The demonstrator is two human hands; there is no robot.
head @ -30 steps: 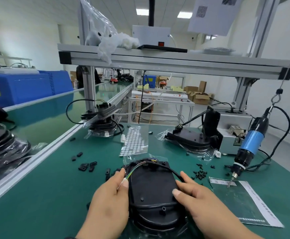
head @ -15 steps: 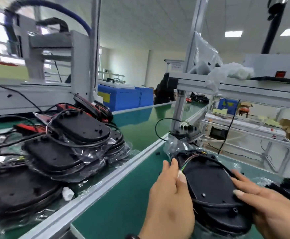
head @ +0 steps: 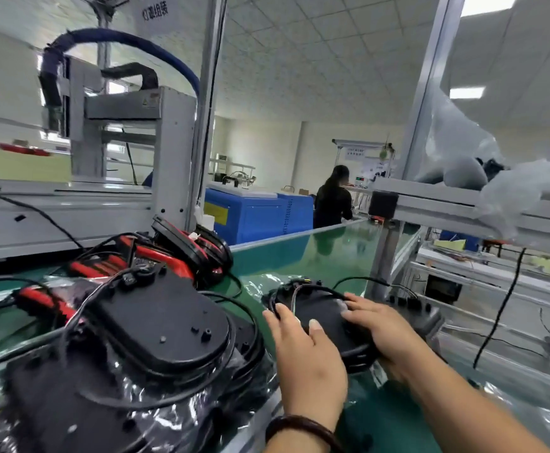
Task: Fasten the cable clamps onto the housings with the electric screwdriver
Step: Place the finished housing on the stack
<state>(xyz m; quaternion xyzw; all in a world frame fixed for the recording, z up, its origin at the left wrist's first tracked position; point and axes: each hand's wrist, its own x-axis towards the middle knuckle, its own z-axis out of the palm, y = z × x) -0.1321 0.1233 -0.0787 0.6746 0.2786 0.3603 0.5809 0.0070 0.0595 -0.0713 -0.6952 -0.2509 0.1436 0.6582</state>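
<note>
Black plastic is what both hands are closed on: the housing (head: pixel 324 317) is held over the green belt (head: pixel 332 253), pinched at its left rim between fingers and thumb of the left hand (head: pixel 303 354) and wrapped at its right rim by the right hand (head: pixel 384 325), whose thumb is hidden. Its long axis runs away from the wrists, cable (head: pixel 316 287) end farthest. The stack of housings (head: pixel 155 325) lies left of the grip, nearer the left hand, so a leftward carry is probably called for.
</note>
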